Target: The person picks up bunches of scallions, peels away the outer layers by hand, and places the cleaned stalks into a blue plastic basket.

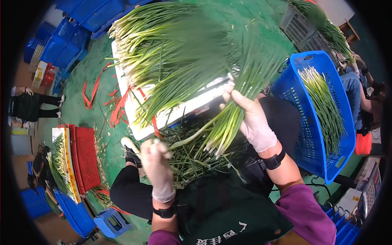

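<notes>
My gloved right hand [249, 112] is wrapped round a bunch of green onions [228, 126], their white root ends pointing down and the leaves fanning up, partly blurred. One green onion stalk [192, 136] bends out of the bunch toward my gloved left hand [157, 167]. The left fingers are curled together at that stalk's end, slightly smeared by motion. Beyond both hands, a large heap of green onions [163, 69] lies on a white tray [130, 116]. Below the bunch, loose leaf trimmings [190, 163] are piled over my lap.
At right stands a blue basket [290, 102] holding green onions; a person sits behind it. A red crate [85, 157], a blue stool [112, 222] and another tray of green onions are at left. Red ribbons [118, 112] litter the green floor. Blue crates [65, 41] stand far left.
</notes>
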The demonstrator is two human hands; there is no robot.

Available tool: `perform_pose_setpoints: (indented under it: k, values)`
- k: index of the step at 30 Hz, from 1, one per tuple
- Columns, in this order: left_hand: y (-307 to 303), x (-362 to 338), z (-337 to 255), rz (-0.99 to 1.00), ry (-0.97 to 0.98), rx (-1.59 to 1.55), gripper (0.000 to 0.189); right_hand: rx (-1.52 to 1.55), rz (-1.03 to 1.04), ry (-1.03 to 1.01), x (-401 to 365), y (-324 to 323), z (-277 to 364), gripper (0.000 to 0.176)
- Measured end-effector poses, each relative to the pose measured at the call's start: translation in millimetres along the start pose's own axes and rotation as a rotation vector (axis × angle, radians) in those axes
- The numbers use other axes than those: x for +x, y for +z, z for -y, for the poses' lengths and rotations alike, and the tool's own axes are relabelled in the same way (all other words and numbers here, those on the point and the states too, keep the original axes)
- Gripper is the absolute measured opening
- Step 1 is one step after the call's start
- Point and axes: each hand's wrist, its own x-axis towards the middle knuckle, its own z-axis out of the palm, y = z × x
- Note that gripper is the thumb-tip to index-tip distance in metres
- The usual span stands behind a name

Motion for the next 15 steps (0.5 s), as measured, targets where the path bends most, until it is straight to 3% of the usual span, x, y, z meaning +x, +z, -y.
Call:
perform_pose_setpoints:
  k: [4,5,8,9,10,14,15]
  values:
    - [-64.3,13.8,9.6,-0.298,-0.007,-0.068,0.02,0.071,0.006,-0.122,2.3,-4.0,13.9,0.051]
    - [-68.2,10.3,15.1,-0.4,-0.039,-0.012,0.04,0.081,0.01,-0.133,1.7,-2.3,16.4,0.053]
    - [-37.5,-2.3,23.0,-0.341,-0.153,0.078,0.064,0.143,0.024,-0.127,1.3,-2.0,13.9,0.052]
    - [-19.9,-10.9,29.5,-0.231,-0.138,0.093,0.075,0.179,0.035,-0.114,1.0,-0.2,12.4,0.052]
    - [-4.6,-15.0,39.2,-0.173,-0.15,0.098,0.073,0.216,0.048,-0.104,0.2,1.9,11.3,0.051]
    - [51.3,-19.2,37.2,0.161,-0.323,-0.422,0.071,0.28,0.086,0.015,-6.4,8.8,-6.4,0.051]
    - [64.7,-21.7,35.8,0.118,-0.358,-0.473,0.069,0.228,0.096,0.056,-9.6,6.1,-10.4,0.051]
